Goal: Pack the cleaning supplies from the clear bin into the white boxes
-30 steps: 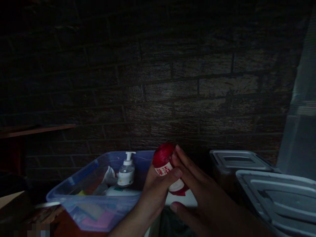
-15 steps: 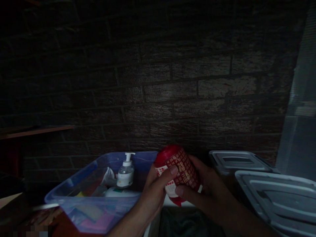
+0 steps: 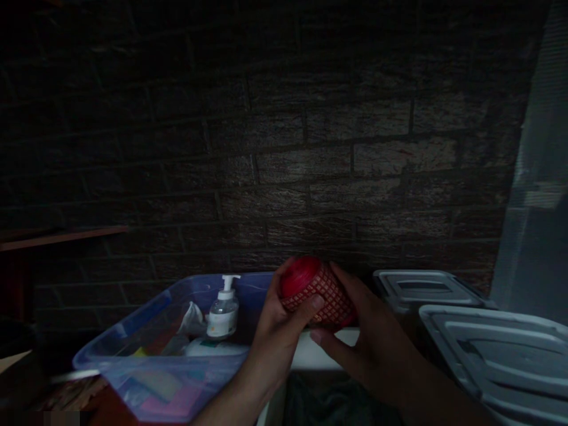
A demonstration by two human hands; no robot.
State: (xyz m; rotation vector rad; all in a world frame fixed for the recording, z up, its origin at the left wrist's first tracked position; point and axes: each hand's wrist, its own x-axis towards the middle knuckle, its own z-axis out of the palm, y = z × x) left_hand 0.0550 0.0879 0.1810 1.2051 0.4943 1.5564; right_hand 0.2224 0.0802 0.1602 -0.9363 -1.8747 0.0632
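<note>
The left hand grips a red package, thumb laid across its near side and fingers wrapped round the far left. The right hand holds the same package from the other side, its fingers over the right flank; whether its thumb, by the lower edge, presses on the package I cannot tell. The package is a tilted, rounded cylinder with a patterned wrapper and a plain red end. It is held up just right of the blue tub, about level with the tub's back rim.

Inside the blue tub stands a pump bottle, with a white item lying in front of it. To the right of the tub, below the package, is dark material, too dim to name. Farther right of the tub are 2 grey lids, a far lid and a near lid.

The step in hand looks like handling the package between 2 hands, perhaps adjusting its angle. Any shift from here would call for 1 hand to stay firm while the other regrips, since nothing seems to support the package from beneath.
</note>
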